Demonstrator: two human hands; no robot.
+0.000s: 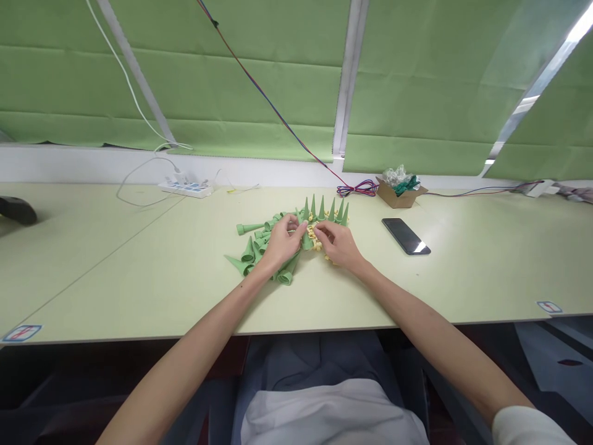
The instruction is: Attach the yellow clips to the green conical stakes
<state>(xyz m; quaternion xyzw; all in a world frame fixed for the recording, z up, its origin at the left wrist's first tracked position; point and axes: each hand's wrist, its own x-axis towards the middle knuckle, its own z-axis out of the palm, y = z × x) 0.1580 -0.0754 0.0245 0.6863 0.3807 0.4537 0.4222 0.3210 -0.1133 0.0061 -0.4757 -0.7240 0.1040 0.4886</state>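
A green cone is held in the closed fingers of my left hand, its wide end towards me. Close on the right, my right hand has its thumb and finger pinched together over small yellow pieces; what sits between the fingertips is too small to make out. Under and left of my left hand lies a loose pile of green cones, some partly hidden by the hand. Several upright green cones stand in a row behind my hands, with yellow bits around their bases.
A black phone lies to the right. Behind it stands a small cardboard box with plastic wrapping, beside a coiled red-blue cable. A white power strip and cord are at the back left, and a dark object at far left.
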